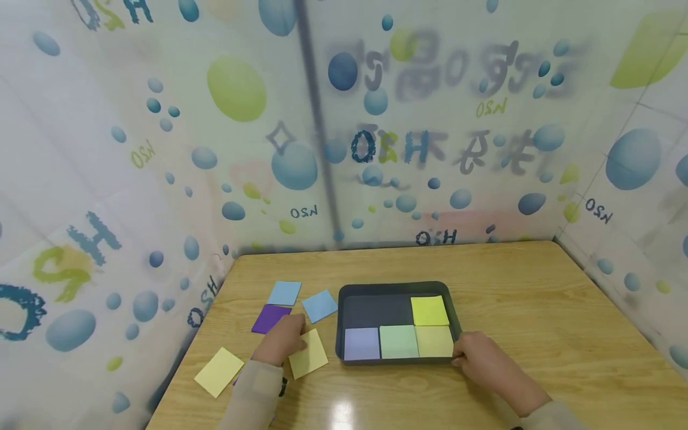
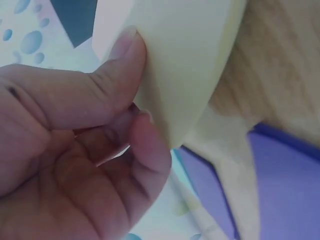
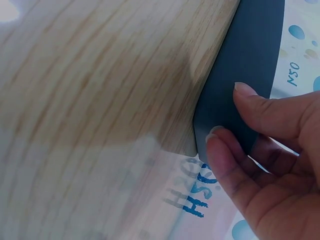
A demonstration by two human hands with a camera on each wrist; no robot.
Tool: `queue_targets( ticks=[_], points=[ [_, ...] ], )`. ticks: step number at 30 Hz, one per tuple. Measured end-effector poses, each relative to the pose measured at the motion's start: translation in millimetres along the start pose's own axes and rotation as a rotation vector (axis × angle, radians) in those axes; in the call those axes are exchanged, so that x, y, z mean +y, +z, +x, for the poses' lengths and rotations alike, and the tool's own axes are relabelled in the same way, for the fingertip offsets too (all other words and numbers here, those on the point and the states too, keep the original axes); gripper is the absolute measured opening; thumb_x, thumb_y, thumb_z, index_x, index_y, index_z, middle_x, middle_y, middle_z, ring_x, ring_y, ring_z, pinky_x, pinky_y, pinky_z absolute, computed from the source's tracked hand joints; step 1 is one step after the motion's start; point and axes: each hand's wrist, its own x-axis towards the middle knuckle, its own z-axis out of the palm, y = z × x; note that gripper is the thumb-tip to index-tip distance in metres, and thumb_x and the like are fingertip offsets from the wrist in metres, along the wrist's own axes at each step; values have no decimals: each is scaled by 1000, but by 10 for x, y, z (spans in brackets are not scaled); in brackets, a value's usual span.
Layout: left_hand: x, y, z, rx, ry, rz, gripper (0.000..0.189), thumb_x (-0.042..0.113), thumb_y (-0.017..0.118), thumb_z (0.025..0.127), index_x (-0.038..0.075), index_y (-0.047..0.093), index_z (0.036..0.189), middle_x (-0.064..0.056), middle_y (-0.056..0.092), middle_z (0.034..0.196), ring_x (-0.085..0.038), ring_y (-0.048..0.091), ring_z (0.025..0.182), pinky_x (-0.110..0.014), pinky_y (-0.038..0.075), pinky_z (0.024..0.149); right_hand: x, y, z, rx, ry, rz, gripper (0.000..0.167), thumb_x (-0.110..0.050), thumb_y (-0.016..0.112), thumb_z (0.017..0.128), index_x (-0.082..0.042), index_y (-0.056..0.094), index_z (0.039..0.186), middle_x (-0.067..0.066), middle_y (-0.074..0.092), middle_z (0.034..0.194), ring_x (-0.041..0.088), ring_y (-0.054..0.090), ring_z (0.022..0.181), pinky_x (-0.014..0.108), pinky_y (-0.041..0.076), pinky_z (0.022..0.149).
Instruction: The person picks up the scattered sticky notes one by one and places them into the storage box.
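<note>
Left of the tray, my left hand (image 1: 280,341) pinches a pale yellow square pad of sticky notes (image 1: 310,356) by its edge. In the left wrist view, the thumb lies on the face of this pad and the fingers curl behind it. My right hand (image 1: 484,358) grips the near right corner of a dark rectangular tray (image 1: 373,310); the right wrist view shows thumb and fingertips at its wall. Inside the tray, a lavender pad (image 1: 362,344), a mint green pad (image 1: 399,342) and a pale yellow pad (image 1: 435,341) line the near side, with a bright yellow pad (image 1: 430,311) behind.
Two light blue pads (image 1: 285,293) and a purple pad (image 1: 270,319) lie beyond the left hand. Another pale yellow pad (image 1: 219,372) rests at the table's left, beside a purple piece mostly hidden by the sleeve. A printed curtain (image 1: 430,197) borders the wooden table (image 1: 516,286).
</note>
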Motion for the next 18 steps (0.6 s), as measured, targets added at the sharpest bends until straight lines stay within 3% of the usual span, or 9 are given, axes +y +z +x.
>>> queue_targets(
  ticks=[5,9,18],
  points=[
    [42,-75,-22,-5,20,-21,27,-3,79,79,6,54,83,-4,56,77,-18,49,69,-30,43,61,10,3,5,-3,-8,0,16,-1,81,78,-12,73,69,-6,61,71,4,56,66,21,48,58],
    [103,-149,-41,-8,31,-39,21,-5,68,89,6,52,84,-5,55,78,-18,49,69,-30,41,61,26,13,8,-2,-17,-1,16,-1,81,78,-12,73,69,-6,61,71,3,55,66,21,48,58],
    [207,-269,-62,-2,37,-8,16,-3,56,99,8,53,88,-3,53,79,-16,47,69,-28,40,61,42,23,12,-2,-20,-11,17,-2,81,78,-12,73,69,-7,60,71,3,54,66,22,48,58]
  ],
)
